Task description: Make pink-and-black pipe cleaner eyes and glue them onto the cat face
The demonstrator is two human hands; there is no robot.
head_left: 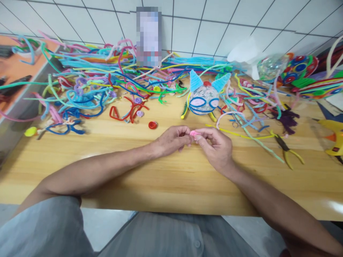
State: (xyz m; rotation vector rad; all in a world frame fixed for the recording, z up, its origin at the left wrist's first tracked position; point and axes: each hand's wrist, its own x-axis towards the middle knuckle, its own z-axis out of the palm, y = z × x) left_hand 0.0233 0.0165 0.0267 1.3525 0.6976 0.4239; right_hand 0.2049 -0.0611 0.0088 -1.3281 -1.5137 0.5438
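Between the fingertips of both hands is a small pink coil of pipe cleaner [194,133], a little above the wooden table. My right hand [216,145] pinches it with thumb and forefinger. Closed fingers of my left hand [174,140] grip its left side, partly hiding it. Just beyond the hands stands a clear ball figure [204,98] with blue pointed ears, blue-ringed pink eyes and green-yellow legs. A red coil [152,125] lies on the table to the left of my left hand.
Loose pipe cleaners [88,92] in many colours heap along the back. Yellow-handled pliers [288,151] and a yellow glue gun [333,137] lie at the right. A blurred-out upright object [149,37] stands by the tiled wall, and decorated balls [300,67] sit back right.
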